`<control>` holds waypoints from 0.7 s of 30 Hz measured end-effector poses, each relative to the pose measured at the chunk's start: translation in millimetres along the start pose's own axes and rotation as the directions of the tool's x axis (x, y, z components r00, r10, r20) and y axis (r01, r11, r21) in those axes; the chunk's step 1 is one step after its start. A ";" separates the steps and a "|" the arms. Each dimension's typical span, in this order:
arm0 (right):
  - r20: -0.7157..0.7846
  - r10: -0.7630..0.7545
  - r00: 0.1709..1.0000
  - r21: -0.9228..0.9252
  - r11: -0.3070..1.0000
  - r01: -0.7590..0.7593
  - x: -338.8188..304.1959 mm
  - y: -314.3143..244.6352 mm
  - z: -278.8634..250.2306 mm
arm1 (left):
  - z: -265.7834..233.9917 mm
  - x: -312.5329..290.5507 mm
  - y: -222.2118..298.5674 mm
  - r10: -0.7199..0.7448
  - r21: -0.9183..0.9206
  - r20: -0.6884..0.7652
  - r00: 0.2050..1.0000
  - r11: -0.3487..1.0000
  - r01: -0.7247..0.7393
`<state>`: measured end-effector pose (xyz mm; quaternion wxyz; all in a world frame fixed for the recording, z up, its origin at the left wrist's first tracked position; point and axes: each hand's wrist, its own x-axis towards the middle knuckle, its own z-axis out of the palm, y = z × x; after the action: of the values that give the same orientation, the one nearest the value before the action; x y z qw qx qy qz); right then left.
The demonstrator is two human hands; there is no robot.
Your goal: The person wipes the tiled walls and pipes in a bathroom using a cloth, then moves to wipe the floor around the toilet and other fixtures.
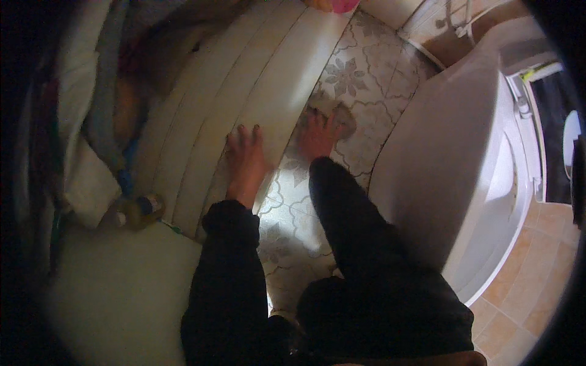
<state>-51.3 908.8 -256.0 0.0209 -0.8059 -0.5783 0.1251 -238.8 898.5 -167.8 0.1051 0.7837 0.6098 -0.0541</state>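
Observation:
My left hand [246, 161] is stretched out with its fingers apart, over a pale panel [274, 79] with long parallel grooves. Whether its fingertips press on the panel I cannot tell. To its right, my right hand [316, 135] spreads its fingers low over the patterned floor tiles [348, 76], close to the panel's lower edge. A dark patch lies beside its thumb; whether it is a shadow or a cloth is unclear. Neither hand shows anything in its grasp. Dark sleeves cover both forearms.
A large white curved tub-like fixture [427, 146] stands on the right. On the left are a bottle [146, 207] with a dark label, a thin green-and-white stick [172, 227] and hanging pale fabric [88, 177]. Something pink [342, 5] shows at the top edge.

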 end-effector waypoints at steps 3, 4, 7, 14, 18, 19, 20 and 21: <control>-0.150 0.073 0.986 -0.125 0.988 -0.093 70.4 22.2 8.3 | -4.0 -0.3 0.7 0.013 -0.012 -0.001 1.000 1.000 -0.013; -0.180 0.002 0.984 -0.159 0.987 -0.031 93.6 38.0 9.8 | -5.3 -0.9 0.9 0.011 -0.022 0.000 1.000 1.000 -0.011; -0.211 -0.080 0.974 -0.162 0.986 0.045 184.1 90.5 6.9 | -8.9 -2.0 -0.2 0.021 -0.002 0.045 0.999 1.000 -0.021; -0.191 0.012 0.982 -0.018 1.000 -0.016 256.0 237.8 -23.4 | -3.0 -1.0 2.2 -0.027 0.006 0.087 0.996 1.000 0.027; -0.395 0.167 0.904 -0.032 0.980 -0.195 203.0 237.5 -24.0 | -0.5 -1.5 1.8 -0.019 0.012 -0.004 1.000 1.000 0.019; -0.379 0.277 0.883 -0.077 0.942 -0.328 195.6 223.8 -19.5 | -0.2 -2.4 1.6 -0.030 -0.014 0.035 0.999 0.999 0.030; -0.376 0.346 0.860 0.019 0.930 -0.366 187.6 208.7 -14.6 | -0.5 -3.1 1.5 -0.022 -0.031 0.038 0.999 0.999 0.023; -0.322 0.453 0.831 0.038 0.884 -0.467 180.3 192.7 -6.4 | -0.1 -4.1 1.6 -0.034 -0.033 0.054 0.998 0.999 0.036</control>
<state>182.8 1014.9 -316.2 0.0673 -0.9308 -0.3588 -0.0186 -238.3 894.2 -166.7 0.1335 0.7692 0.6213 -0.0665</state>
